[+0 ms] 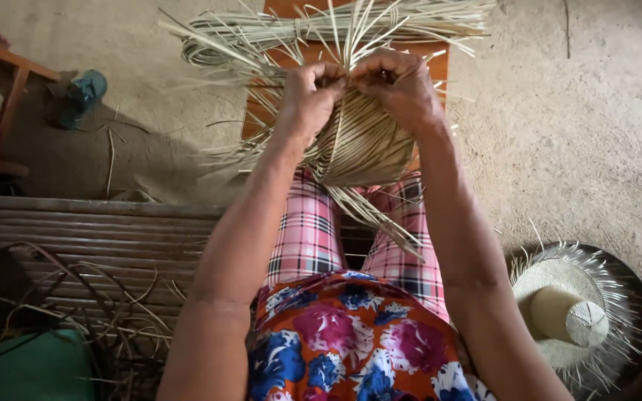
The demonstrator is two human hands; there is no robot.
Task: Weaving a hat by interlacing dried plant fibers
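Note:
A half-woven straw piece (362,145), rounded like a hat crown, rests over my knees with loose pale strands fanning out around it. My left hand (310,93) pinches strands at its top edge. Close beside it, my right hand (399,85) is closed on other strands at the same spot, the two hands nearly touching. Beyond them a tied bundle of straw fibres (321,30) lies across an orange wooden stool (291,52).
A finished-looking straw hat (566,312) sits on a form on the floor at lower right. A slatted wooden bench (98,238) runs on the left, with dark strands and a green object (31,367). A blue sandal (83,93) lies on the earthen floor.

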